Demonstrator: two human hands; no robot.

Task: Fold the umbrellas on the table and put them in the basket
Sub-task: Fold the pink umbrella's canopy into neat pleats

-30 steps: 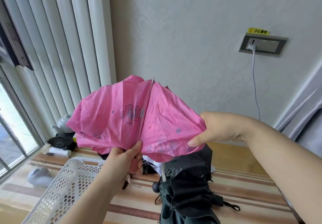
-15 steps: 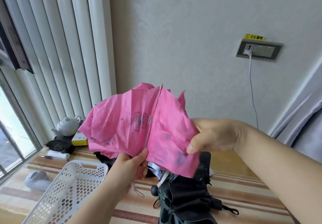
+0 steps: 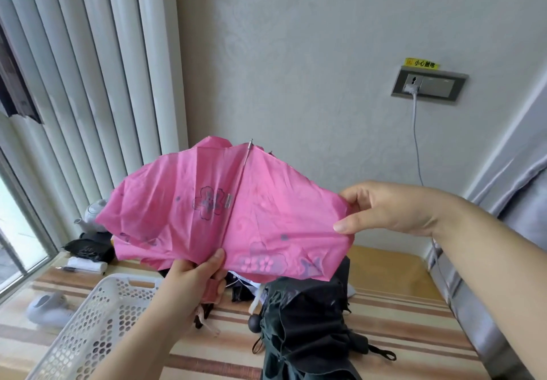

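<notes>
A pale textured wall (image 3: pixel 296 69) backs the scene, with white vertical blinds (image 3: pixel 88 84) and a window at the far left; a table (image 3: pixel 399 335) covered in a striped brown and cream cloth runs along below them. At the far left of the table lies a white handheld device (image 3: pixel 47 310); behind it, near the window corner, stand a white teapot (image 3: pixel 93 212), a dark crumpled item (image 3: pixel 88 251) and a white roll (image 3: pixel 87 265) with a pen beside it. A white perforated basket (image 3: pixel 88 326) sits at the lower left, its rim tilted toward the camera; no umbrella shows inside the part in view. The left hand (image 3: pixel 192 279) grips the gathered base of the pink umbrella (image 3: pixel 231 217), thumb pressed up against the fabric, fingers curled round the bunched cloth and stem; the pink umbrella is held up in the air above the table, its canopy spread in a fan with a metal rib and tip running up the middle. The right hand (image 3: pixel 387 208) pinches the right edge of the pink canopy between thumb and fingers, pulling it out sideways. Below the canopy a black umbrella (image 3: pixel 307 326) lies loose and unfolded on the table, its round knob at its left side and a strap trailing right. On the wall at the right a grey socket plate (image 3: pixel 429 84) carries a white plug and cable, with a yellow label above it; grey curtain hangs at the far right.
</notes>
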